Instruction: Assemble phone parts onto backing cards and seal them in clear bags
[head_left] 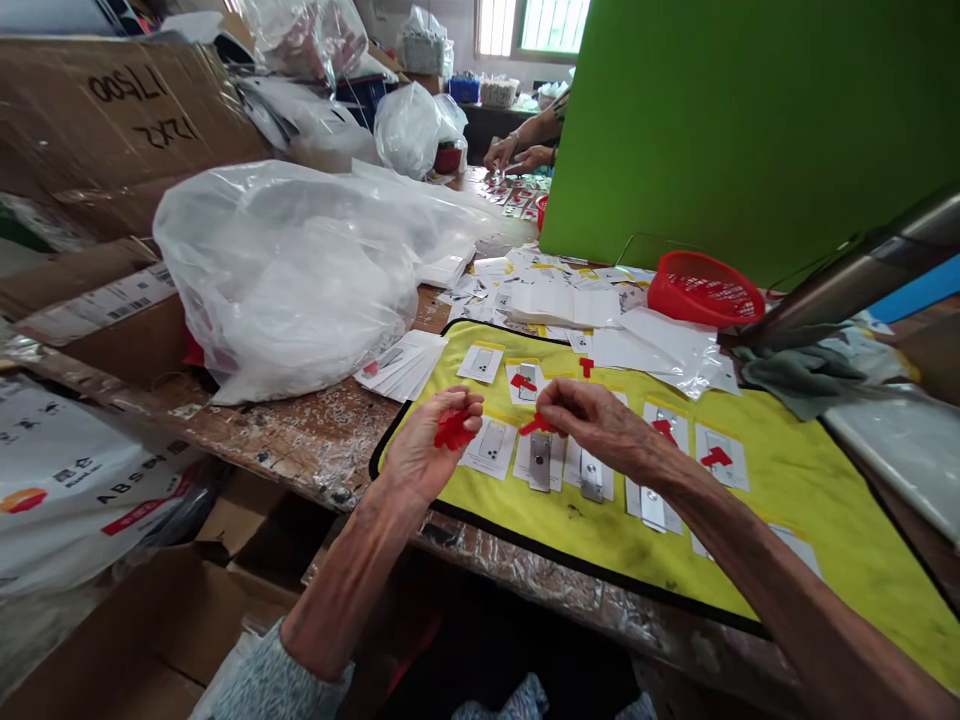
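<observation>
In my left hand [427, 440], fingers curled, lies a bunch of small red T-shaped pieces [453, 430]. My right hand [589, 420] pinches one red T-shaped piece [535, 425] above a card that bears a grey metal plate [540, 462]. To the right, another metal plate [591, 478] rests on its card. Single red pieces lie on several cards, among them a card at the right [721, 456] and one in the back row [523, 381]. A printed card [481, 363] without a red piece sits at the back left. All these cards lie on a yellow cloth [600, 545].
A big clear plastic bag [285, 280] and a stack of cards [403, 364] stand left of the cloth. Behind it are loose cards, a red basket [703, 290] and a green panel [750, 120]. A metal tube [862, 265] slants at the right. Another person's hands [517, 155] work farther back.
</observation>
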